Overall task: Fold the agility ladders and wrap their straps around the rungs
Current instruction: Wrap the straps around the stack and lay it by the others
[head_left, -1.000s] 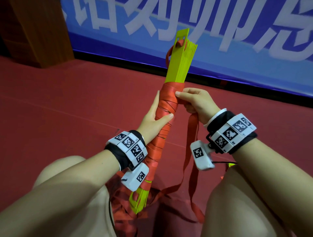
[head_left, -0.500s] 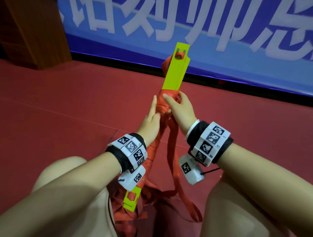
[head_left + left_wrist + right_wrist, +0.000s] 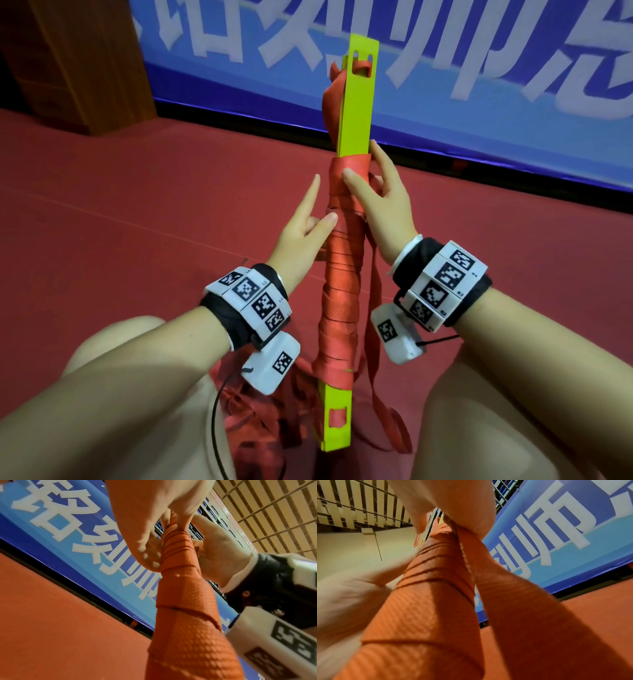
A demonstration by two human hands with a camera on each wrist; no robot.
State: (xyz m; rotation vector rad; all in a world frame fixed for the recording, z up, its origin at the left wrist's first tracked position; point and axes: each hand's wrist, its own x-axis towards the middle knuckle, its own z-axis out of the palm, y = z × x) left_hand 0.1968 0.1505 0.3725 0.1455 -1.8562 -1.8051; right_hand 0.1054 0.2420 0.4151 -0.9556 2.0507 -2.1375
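A stack of yellow-green ladder rungs point(image 3: 356, 102) stands nearly upright in front of me, its middle bound in turns of red strap point(image 3: 339, 291). My left hand point(image 3: 322, 205) holds the wrapped part from the left, thumb on the strap and index finger pointing up free. At the top turn, my right hand point(image 3: 359, 162) pinches the strap, thumb in front and fingers behind. A loose length of strap point(image 3: 375, 294) hangs down the right side to a loop near the floor. Both wrist views look up the wrapped bundle point(image 3: 181, 601) point(image 3: 428, 601) toward the fingers.
I sit on a red floor point(image 3: 137, 205) with both knees up beside the bundle. A heap of red strap point(image 3: 260, 421) lies between my legs. A blue banner point(image 3: 513, 102) with white characters runs along the back. A wooden cabinet point(image 3: 75, 61) stands at the back left.
The bundle has turned so its broad face shows and stands more upright. My right hand went round it with the strap and now sits at the top of the wrap.
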